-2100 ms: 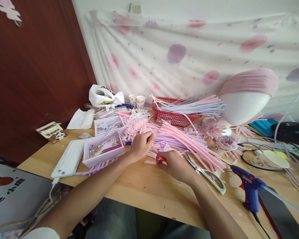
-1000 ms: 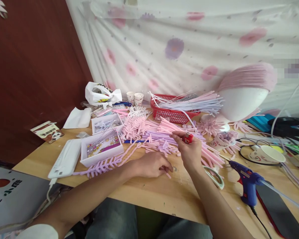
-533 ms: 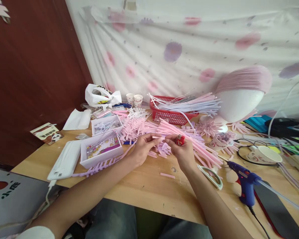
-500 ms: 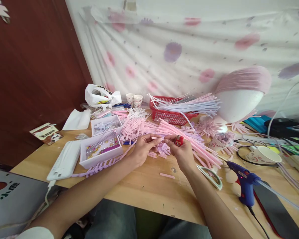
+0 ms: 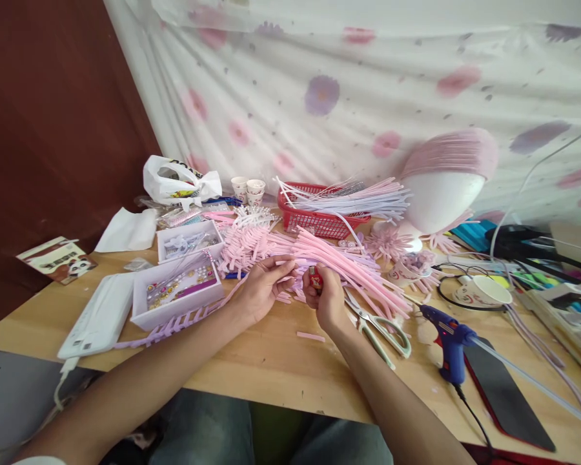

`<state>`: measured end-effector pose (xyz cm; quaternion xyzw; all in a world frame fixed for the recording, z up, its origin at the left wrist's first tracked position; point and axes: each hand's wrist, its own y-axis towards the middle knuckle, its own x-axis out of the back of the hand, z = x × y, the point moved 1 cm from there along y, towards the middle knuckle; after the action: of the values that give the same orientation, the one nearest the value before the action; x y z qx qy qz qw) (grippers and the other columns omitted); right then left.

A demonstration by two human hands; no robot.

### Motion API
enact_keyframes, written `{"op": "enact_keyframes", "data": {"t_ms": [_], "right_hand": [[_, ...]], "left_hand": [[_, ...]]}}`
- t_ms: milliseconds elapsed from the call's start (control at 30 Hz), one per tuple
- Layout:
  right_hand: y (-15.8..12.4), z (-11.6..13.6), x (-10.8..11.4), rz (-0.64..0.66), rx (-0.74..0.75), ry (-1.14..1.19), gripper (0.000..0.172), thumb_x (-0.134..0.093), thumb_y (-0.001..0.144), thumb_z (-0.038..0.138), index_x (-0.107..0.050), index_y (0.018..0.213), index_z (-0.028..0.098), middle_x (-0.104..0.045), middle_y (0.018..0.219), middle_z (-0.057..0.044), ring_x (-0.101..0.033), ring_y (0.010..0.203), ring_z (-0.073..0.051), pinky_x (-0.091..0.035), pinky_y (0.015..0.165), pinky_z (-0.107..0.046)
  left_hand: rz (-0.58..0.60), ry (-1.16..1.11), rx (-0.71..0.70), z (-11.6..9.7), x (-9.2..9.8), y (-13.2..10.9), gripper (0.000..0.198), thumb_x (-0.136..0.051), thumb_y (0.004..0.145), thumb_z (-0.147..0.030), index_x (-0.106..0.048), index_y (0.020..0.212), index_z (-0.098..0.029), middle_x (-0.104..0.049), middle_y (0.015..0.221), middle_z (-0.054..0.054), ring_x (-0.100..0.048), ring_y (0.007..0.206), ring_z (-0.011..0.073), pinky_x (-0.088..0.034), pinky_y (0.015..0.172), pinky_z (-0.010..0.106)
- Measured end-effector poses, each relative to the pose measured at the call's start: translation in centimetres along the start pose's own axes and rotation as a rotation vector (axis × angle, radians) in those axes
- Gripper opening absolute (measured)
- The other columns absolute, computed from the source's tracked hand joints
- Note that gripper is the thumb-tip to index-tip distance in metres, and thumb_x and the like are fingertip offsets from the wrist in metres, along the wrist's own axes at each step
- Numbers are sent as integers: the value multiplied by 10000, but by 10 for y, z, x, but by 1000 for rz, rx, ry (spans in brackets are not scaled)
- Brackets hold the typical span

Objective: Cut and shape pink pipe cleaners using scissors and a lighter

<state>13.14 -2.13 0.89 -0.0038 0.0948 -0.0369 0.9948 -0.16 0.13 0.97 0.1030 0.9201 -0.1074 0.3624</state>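
My left hand (image 5: 264,289) pinches a short pale pink pipe cleaner piece (image 5: 287,262) between thumb and fingertips. Close beside it, my right hand (image 5: 328,298) is wrapped round a red lighter (image 5: 315,278), thumb on its top; I cannot make out a flame. Behind both hands lies a bundle of long pink pipe cleaners (image 5: 348,265). A heap of bent pink pieces (image 5: 244,248) sits further left. One short pink strip (image 5: 310,336) rests alone on the wooden table in front of my hands. Scissors (image 5: 380,326) with pale green handles lie right of my right hand.
White boxes of beads and gems (image 5: 174,316) stand at left, near a white power bank (image 5: 97,316). A red basket (image 5: 319,224) holds more stems. At right are a foam head (image 5: 443,194), a blue glue gun (image 5: 450,342), a phone (image 5: 508,394) and a paper cup (image 5: 484,294).
My hands have come apart slightly, and the red lighter now stands upright in my right fist. The view has shifted right, uncovering more of the scissors.
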Motion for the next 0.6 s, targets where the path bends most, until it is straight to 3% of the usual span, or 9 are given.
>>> {"op": "enact_keyframes", "data": {"t_ms": [167,333,600], "right_hand": [[1,-2,-1,41,-35,46,307,-474,780,405,-440,547,208,-278,468,65,-178,428,-81,-104,422,-235],[1,-4,-3,31,-45,88,385,-472,821,506,-444,573,213,-273,466,72,-179,422,-80,-108,425,-232],[0,-3,-1,42,-41,72,285,-453,777,425,-450,580,219,-269,461,72,-181,403,-84,-111,410,-236]], "left_hand": [[13,12,29,1,0,-1,259,-884,626,-177,-741,838,-131,-727,741,6,-676,636,80,-557,587,145],[33,4,26,1,0,-1,266,-890,615,-190,-739,828,-139,-733,735,5,-685,639,86,-575,624,164],[32,17,41,3,1,-1,245,-868,656,-178,-724,846,-126,-742,748,21,-705,678,107,-597,675,202]]}}
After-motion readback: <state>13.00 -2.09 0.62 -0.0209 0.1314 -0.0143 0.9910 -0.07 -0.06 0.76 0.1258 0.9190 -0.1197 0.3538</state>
